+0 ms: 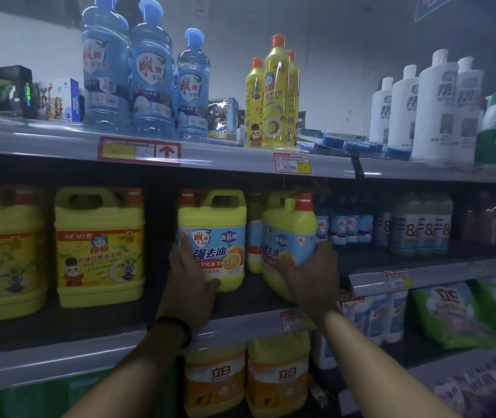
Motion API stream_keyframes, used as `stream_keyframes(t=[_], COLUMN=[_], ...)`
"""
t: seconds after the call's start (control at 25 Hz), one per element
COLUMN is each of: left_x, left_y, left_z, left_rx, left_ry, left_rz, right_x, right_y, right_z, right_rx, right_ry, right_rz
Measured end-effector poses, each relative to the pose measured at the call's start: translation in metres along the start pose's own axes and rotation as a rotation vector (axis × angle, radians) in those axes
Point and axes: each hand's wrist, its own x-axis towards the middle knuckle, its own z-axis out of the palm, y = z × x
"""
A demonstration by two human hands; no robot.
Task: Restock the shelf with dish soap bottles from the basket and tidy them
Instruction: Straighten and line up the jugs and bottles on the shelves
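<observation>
At the centre of the frame we hold 2 yellow soap jugs with blue labels over the middle shelf [59, 354]. Our left hand [191, 276] grasps the upright jug [216, 224] at its lower left corner, fingers [185, 245] running up its left edge and thumb across the front near the base. Just to its right, our right hand [310, 276] grips the tilted jug [289, 227] low down, fingers wrapped round its right side. We cannot tell whether its base touches the shelf. 2 bigger yellow jugs [99, 245] stand at the left.

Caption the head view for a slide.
At the middle shelf, the left hand holds an upright yellow jug while the right hand grips a tilted jug.
</observation>
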Motion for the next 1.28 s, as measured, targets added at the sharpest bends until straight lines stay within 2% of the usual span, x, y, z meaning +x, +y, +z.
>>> stream_keyframes(t=[0.12,0.32,0.48,0.64,0.8,0.96,1.16,1.28], left_x=[0.001,0.001,0.002,0.000,0.000,-0.004,-0.006,-0.005], left_y=[-0.001,0.000,-0.002,-0.001,-0.001,0.000,0.000,0.000], left_z=[-0.003,-0.005,-0.003,-0.002,-0.002,0.001,0.001,0.004], left_rx=[-0.021,-0.012,-0.009,-0.008,-0.018,0.084,0.101,0.118], left_ry=[-0.022,-0.050,-0.030,0.007,0.013,0.082,0.081,0.078], left_rz=[-0.002,-0.012,-0.001,0.011,0.003,0.012,0.041,0.059], right_x=[-0.028,-0.045,-0.035,-0.025,-0.022,-0.026,-0.023,-0.020], right_y=[-0.023,-0.008,-0.005,-0.008,-0.004,0.007,0.008,0.007], right_z=[0.005,0.014,0.019,0.027,0.041,0.048,0.046,0.047], right_rx=[-0.053,0.061,0.074,-0.023,-0.155,-0.197,-0.165,-0.159], right_ry=[0.073,-0.080,-0.101,-0.126,-0.056,0.058,-0.024,-0.002], right_rz=[-0.002,-0.150,-0.138,-0.084,-0.028,-0.129,-0.089,-0.064])
